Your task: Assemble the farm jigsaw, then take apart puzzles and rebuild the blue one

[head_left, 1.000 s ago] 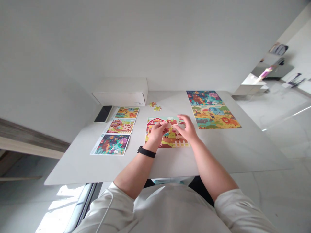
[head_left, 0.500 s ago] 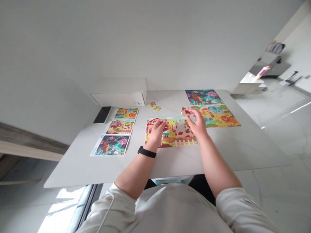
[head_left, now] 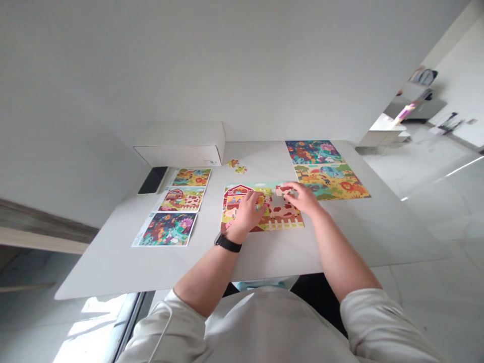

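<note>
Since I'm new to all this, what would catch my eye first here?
First, the colourful rectangular farm puzzle in the middle, with the left hand over it and the right hand pinching a brown-and-cream jigsaw piece. Then, two bright rectangular animal pictures to its right, and three smaller printed sheets to its left.

between left hand (head_left: 247,210) and right hand (head_left: 304,197), passage over the farm puzzle (head_left: 234,191) is narrow; the right hand's cow piece (head_left: 281,190) juts in. left of the left hand: bare strip of table (head_left: 210,237), then three flat picture cards (head_left: 181,199). ahead of it: two low loose pieces (head_left: 240,170); farther left, a white box (head_left: 177,155) obstructs. right of the right hand: open tabletop, two flat puzzles (head_left: 335,182) ahead.
</note>
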Demonstrator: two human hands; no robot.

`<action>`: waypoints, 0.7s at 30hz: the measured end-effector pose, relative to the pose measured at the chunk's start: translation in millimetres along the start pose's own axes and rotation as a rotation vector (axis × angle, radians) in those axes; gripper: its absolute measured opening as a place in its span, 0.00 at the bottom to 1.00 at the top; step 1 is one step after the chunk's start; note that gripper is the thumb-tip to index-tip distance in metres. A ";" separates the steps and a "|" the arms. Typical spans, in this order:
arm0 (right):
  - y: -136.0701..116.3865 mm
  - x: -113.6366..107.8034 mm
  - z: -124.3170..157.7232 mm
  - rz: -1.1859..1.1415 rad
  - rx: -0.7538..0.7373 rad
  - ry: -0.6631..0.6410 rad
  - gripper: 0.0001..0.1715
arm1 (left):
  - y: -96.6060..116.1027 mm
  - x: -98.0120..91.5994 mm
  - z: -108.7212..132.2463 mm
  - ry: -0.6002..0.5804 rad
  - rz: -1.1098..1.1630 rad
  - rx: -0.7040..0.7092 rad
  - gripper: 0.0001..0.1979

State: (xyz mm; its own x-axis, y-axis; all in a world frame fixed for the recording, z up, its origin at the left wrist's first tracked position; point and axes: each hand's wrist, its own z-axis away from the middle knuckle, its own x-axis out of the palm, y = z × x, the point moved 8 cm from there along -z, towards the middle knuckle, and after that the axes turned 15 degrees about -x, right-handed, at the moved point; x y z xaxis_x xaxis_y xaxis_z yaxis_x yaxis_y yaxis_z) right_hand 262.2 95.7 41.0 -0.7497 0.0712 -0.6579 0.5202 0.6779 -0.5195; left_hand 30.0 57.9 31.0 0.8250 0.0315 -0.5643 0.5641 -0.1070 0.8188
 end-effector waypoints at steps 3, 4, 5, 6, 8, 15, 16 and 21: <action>-6.9 6.0 -1.7 -0.006 -0.080 -0.075 0.15 | 1.2 10.0 1.8 -0.034 -0.092 0.042 0.22; -7.8 8.2 -1.9 0.000 -0.098 -0.100 0.15 | 0.5 12.9 2.0 -0.039 -0.112 0.048 0.23; -7.6 10.5 -1.6 0.006 -0.109 -0.122 0.15 | -0.4 15.5 2.2 -0.044 -0.126 0.052 0.24; -6.9 13.1 -1.1 0.011 -0.117 -0.141 0.15 | -1.5 17.9 2.4 -0.048 -0.136 0.053 0.24; -4.5 18.7 0.4 0.017 -0.128 -0.171 0.16 | -3.1 21.8 3.2 -0.060 -0.142 0.060 0.24; -0.5 28.3 3.0 0.075 -0.133 -0.195 0.15 | -6.7 29.3 4.5 -0.101 -0.179 0.085 0.25; -1.4 28.6 2.8 0.078 -0.137 -0.199 0.15 | -7.0 29.9 4.5 -0.105 -0.183 0.086 0.25; -3.7 28.0 3.1 0.096 -0.143 -0.208 0.12 | -5.2 31.9 6.2 -0.118 -0.187 0.094 0.23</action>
State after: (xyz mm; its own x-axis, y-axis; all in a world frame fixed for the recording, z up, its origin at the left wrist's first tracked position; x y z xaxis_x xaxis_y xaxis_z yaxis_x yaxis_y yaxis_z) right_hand 240.6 92.9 22.8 -0.5916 -0.0018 -0.8063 0.5111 0.7726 -0.3767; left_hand 53.1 53.4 8.1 0.6938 -0.0564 -0.7180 0.6963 -0.2022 0.6887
